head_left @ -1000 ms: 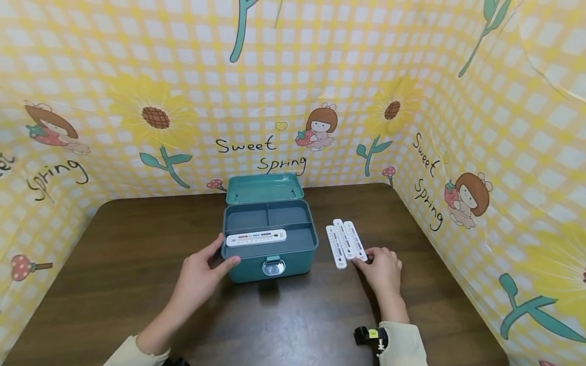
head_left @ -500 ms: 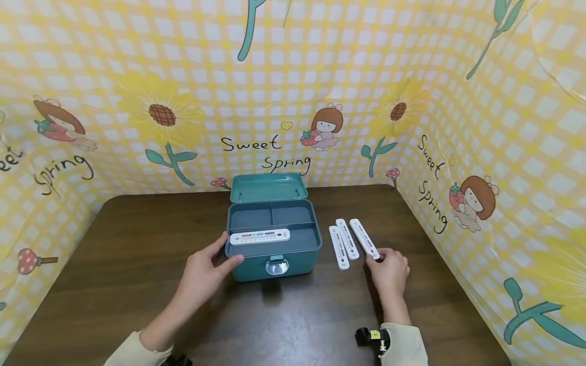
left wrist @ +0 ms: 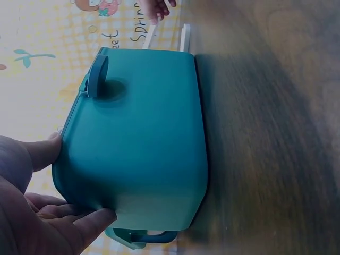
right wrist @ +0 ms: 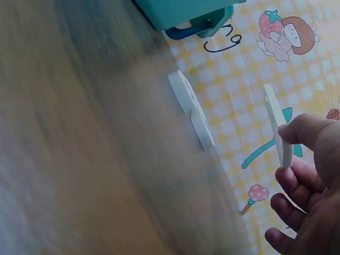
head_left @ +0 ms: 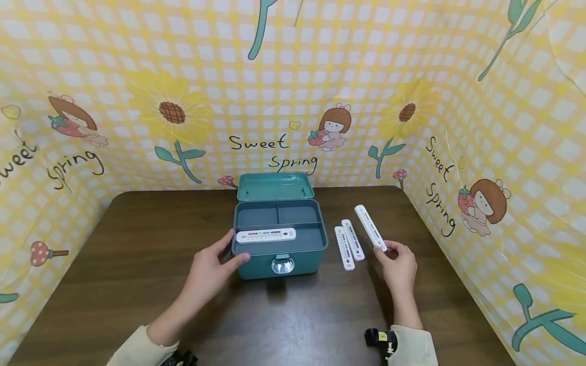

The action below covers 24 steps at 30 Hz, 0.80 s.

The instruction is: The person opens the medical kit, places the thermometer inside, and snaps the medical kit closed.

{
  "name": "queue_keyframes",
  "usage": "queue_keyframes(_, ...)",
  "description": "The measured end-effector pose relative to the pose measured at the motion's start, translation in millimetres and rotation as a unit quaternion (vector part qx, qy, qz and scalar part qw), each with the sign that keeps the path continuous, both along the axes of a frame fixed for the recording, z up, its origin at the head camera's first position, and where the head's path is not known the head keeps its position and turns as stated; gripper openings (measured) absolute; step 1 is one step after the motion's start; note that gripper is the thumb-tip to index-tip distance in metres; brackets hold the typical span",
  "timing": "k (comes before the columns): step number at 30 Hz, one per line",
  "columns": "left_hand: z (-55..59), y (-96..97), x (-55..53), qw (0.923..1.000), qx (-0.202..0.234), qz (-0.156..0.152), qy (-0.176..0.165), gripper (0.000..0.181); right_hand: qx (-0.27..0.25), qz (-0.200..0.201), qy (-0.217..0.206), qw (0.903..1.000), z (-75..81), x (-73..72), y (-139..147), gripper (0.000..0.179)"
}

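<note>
In the head view, my right hand point(head_left: 399, 268) pinches one end of a flat white thermometer point(head_left: 371, 227) between thumb and fingers. The right wrist view shows this thermometer point(right wrist: 278, 127) raised off the table, edge-on. Two more thermometers point(head_left: 349, 246) lie side by side to its left. A teal storage box point(head_left: 299, 265) stands with its lid point(head_left: 275, 186) flipped back, exposing a grey divided tray. Across the tray's front compartment lies another thermometer point(head_left: 265, 236). My left hand point(head_left: 212, 269) holds the box's front left corner, thumb at the front rim, fingers along the side.
The dark wooden table point(head_left: 151, 239) carries everything. A yellow checked cloth point(head_left: 201, 66) with printed flowers and figures rises behind it and along the sides. On the box front is a clear latch point(head_left: 283, 265); a handle point(left wrist: 154, 237) shows at its side.
My right hand has drawn one thermometer rightward from the group of three and lifted it. The left hand stays at the box corner. The head view has shifted slightly.
</note>
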State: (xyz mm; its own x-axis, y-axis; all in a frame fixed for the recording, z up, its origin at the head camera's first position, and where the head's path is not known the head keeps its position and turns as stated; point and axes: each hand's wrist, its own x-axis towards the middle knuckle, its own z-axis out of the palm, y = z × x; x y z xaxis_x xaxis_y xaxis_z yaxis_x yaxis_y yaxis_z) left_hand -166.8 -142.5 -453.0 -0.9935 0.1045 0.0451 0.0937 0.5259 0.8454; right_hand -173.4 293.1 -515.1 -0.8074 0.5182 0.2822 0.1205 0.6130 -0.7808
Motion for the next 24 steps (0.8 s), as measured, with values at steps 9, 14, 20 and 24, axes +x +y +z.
queue_keyframes(9,0.6,-0.3,1.2,1.0,-0.001,0.001,-0.008,0.084,0.0,0.026,0.025,0.9993,13.8,-0.9,2.3,0.031)
queue_keyframes(14,-0.8,-0.2,-0.2,1.0,0.003,-0.001,-0.009,0.085,0.016,0.06,0.046,0.997,24.0,-2.9,6.7,0.031)
queue_keyframes(20,0.3,-0.3,-1.3,1.0,0.004,0.0,-0.008,0.085,0.015,0.099,0.045,0.9939,34.8,-5.5,14.7,0.03)
queue_keyframes(24,1.2,-0.5,-0.6,0.9999,0.004,0.001,-0.014,0.086,0.016,0.121,0.039,0.9918,42.9,-7.5,20.7,0.03)
